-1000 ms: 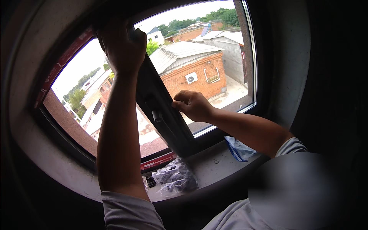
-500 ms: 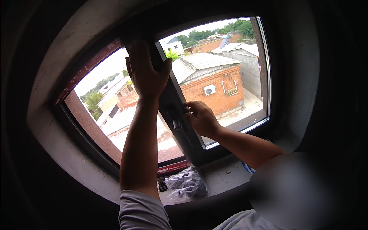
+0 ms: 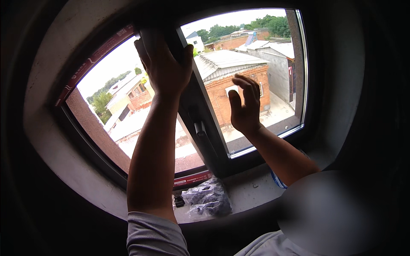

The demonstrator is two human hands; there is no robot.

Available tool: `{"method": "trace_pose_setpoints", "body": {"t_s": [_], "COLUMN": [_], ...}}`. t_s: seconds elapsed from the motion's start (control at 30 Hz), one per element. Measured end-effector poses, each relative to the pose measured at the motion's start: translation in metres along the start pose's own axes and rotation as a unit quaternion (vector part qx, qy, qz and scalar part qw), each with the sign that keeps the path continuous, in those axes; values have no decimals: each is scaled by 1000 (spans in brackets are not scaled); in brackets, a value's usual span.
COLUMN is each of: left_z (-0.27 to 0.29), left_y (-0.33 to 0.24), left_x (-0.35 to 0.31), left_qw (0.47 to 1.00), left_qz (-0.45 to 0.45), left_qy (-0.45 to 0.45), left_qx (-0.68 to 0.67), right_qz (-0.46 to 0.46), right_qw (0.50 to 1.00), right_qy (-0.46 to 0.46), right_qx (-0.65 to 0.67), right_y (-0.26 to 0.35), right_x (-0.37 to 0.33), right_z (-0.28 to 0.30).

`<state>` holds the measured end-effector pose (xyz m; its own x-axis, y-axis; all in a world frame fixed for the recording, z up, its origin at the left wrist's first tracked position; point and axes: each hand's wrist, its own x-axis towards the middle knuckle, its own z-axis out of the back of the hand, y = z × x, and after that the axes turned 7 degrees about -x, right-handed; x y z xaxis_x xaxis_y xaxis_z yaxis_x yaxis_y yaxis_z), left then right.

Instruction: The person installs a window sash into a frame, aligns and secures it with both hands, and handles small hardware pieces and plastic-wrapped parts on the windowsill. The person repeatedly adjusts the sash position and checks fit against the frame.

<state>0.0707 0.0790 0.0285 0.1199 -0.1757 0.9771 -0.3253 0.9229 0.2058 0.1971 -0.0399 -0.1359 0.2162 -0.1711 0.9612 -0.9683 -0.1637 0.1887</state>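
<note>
A dark window frame with a thick upright in its middle stands before me. My left hand is raised against the upper part of that upright, its fingers stretched upward and thumb apart; the fingertips fade into the dark. Lower on the same upright is a window handle, touched by neither hand. In front of the right glass pane hovers my right hand, empty, with loosely bent fingers and the thumb spread away from them.
On the grey sill lies a clear plastic bag of dark pieces, beside a small black part. Red protective film edges the left pane. Something blue and white sits near my right forearm. Brick buildings show outside.
My right hand has come off the middle upright and moved up and to the right, its fingers opening. My left hand stays at the upright. The view has shifted slightly.
</note>
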Motion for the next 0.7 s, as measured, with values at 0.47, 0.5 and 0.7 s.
{"method": "trace_pose_setpoints", "body": {"t_s": [0.47, 0.5, 0.7], "left_z": [-1, -1, -9], "left_y": [0, 0, -2], "left_x": [-10, -9, -6], "left_qw": [1000, 1000, 998], "left_qz": [-10, 7, 11], "left_qy": [1, 9, -2], "left_qx": [-24, -29, -54], "right_qz": [40, 27, -52], "right_qw": [999, 999, 996], "right_qy": [5, -22, 59], "right_qx": [30, 0, -37], "right_y": [-13, -15, 25], "right_x": [-69, -78, -140], "right_z": [-7, 0, -26]}}
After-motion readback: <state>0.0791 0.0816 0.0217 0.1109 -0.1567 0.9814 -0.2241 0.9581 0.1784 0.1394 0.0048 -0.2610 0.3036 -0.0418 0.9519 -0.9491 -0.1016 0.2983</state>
